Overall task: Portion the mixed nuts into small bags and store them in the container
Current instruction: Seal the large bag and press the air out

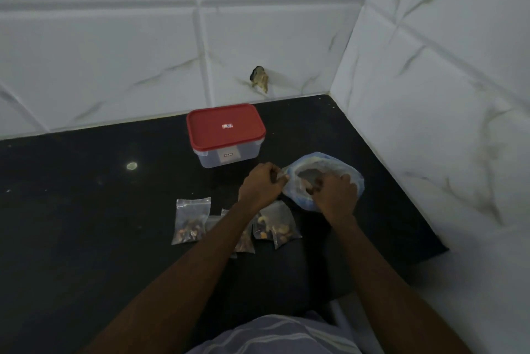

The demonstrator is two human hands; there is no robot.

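Striped cloth (286, 333) of the person's clothing is filling the bottom edge of the view, and both bare forearms are reaching forward from it over the black desk (86, 210).

Just beyond the forearms, three filled bags are lying flat on the desk. The left filled bag (190, 220) is lying apart from the others. The middle filled bag (245, 240) is lying partly hidden under the left forearm. The right filled bag (276, 227) is lying between the two forearms, showing pale and dark nuts.

The left hand (262, 184) is pinching a small bag (280, 175) of clear plastic with curled fingers, holding it against the rim of the large bag (354, 178). The right hand (334, 194) is reaching into the mouth of the large bag with fingers bent down onto the mixed nuts (308, 174); whether it is gripping any cannot be told. The hands are working near each other but not touching.

The container (229, 154) is standing behind the left hand, near the back wall, with its red lid (225, 127) in place. White marbled tiles (114, 52) are covering the walls behind and to the right, and a dark hole (259, 78) is showing in the back wall above the container.
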